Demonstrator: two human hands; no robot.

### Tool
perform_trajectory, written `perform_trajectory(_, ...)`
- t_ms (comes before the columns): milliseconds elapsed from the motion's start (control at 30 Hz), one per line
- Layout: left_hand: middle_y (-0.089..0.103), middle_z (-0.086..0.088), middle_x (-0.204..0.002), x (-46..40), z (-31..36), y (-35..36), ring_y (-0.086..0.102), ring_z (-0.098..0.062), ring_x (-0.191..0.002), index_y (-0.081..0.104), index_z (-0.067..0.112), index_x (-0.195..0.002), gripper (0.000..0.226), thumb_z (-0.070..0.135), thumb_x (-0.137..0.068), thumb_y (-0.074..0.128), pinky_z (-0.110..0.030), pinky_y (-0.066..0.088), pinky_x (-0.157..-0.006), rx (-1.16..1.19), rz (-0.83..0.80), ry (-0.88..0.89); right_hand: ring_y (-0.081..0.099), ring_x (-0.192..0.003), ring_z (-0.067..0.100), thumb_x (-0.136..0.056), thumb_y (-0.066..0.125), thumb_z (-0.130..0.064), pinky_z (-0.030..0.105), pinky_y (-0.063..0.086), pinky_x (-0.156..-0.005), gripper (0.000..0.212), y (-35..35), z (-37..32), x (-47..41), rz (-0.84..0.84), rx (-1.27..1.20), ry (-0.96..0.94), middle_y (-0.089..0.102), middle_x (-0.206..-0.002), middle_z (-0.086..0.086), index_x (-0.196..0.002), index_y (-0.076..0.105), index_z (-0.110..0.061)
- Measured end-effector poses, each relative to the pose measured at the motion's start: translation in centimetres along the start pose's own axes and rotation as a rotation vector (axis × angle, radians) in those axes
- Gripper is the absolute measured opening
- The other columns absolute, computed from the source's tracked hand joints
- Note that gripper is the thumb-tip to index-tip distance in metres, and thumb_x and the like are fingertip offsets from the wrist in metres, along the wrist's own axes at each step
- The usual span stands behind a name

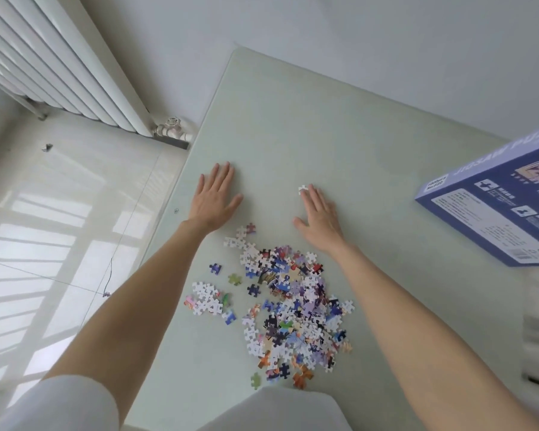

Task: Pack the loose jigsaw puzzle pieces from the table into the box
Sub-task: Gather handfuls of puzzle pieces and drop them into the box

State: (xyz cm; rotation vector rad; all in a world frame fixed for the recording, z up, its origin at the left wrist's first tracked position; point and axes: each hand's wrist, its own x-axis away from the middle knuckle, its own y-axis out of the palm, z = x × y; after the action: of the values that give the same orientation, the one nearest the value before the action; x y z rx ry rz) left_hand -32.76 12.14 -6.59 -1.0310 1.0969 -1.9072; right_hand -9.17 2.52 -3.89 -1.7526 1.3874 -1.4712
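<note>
- We've got both hands flat on the pale surface (293, 119), palms down, holding nothing.
- Our left hand (214, 197) has straight fingers held close together, with the thumb out to the side.
- Our right hand (319, 214) is spread the same way, and its fingertips just touch one stray white piece (303, 189) lying face down.
- The main heap of puzzle pieces (290, 309) sits behind both hands, between our forearms and nearer our body.
- A smaller cluster (208, 298) lies off to the left-hand side of the heap, with a few singles scattered between them.
- The blue jigsaw box (498, 206) is well off to the right of our right hand, partly cut off by the frame edge; can't tell if it's open.
- A white radiator (53, 63) stands on the wall way out past our left hand.
</note>
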Motion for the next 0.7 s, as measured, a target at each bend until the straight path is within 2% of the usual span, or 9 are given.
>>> perform_trajectory(200,-0.014,0.006,-0.153,6.4,3.6,2.4,-0.017,-0.011,-0.141,-0.008,0.021,-0.147,0.071,0.061,-0.090,0.008,-0.032,-0.012,-0.115,0.015,-0.105,0.195,-0.011,-0.144,0.017,-0.097,0.037,-0.044,0.045,-0.010,-0.114,0.061,2.7,-1.7,4.4,-0.091,0.055,-0.257,-0.003,-0.157,-0.009,-0.149,0.010,-0.027)
perform_trajectory(367,-0.011,0.009,-0.153,13.7,5.9,4.5,-0.014,-0.007,-0.141,-0.001,0.024,-0.148,0.067,0.056,-0.093,0.021,-0.029,-0.008,-0.116,0.107,-0.170,0.192,-0.012,-0.141,0.010,-0.095,0.032,-0.049,0.044,-0.005,-0.117,0.058,5.4,0.4,10.9,-0.119,0.074,-0.284,0.000,-0.156,-0.013,-0.147,0.017,-0.030)
perform_trajectory(500,0.005,0.008,-0.156,16.9,7.1,4.8,0.000,-0.007,-0.143,0.013,0.024,-0.148,0.063,0.049,-0.095,0.036,-0.034,0.007,-0.118,0.189,-0.209,0.209,-0.008,-0.143,0.010,-0.093,0.042,-0.047,0.047,0.006,-0.118,0.062,5.9,1.6,15.3,-0.083,0.032,-0.262,0.002,-0.156,-0.010,-0.147,0.018,-0.030)
perform_trajectory(600,0.023,0.004,-0.153,18.8,6.6,3.9,0.019,-0.017,-0.141,0.026,0.025,-0.145,0.062,0.047,-0.091,0.048,-0.041,0.018,-0.117,0.169,-0.059,0.181,0.005,-0.144,0.021,-0.082,0.060,-0.051,0.050,0.014,-0.116,0.081,5.5,2.6,18.7,0.061,0.006,-0.127,0.007,-0.157,-0.002,-0.148,0.018,-0.028)
perform_trajectory(667,0.021,-0.001,-0.153,20.3,5.7,3.5,0.018,-0.024,-0.140,0.026,0.026,-0.144,0.076,0.057,-0.082,0.056,-0.044,0.017,-0.115,0.056,0.056,0.023,0.012,-0.140,0.030,-0.072,0.068,-0.059,0.050,0.023,-0.111,0.100,5.6,3.4,20.9,0.122,0.020,0.119,0.009,-0.155,0.007,-0.149,0.014,-0.027)
perform_trajectory(700,0.018,-0.004,-0.153,20.8,5.1,3.5,0.017,-0.028,-0.139,0.022,0.026,-0.145,0.088,0.064,-0.075,0.059,-0.047,0.020,-0.112,0.019,0.056,-0.102,0.014,-0.137,0.033,-0.067,0.071,-0.061,0.050,0.027,-0.107,0.109,5.6,3.7,21.6,0.106,-0.018,0.264,0.008,-0.153,0.011,-0.149,0.009,-0.026)
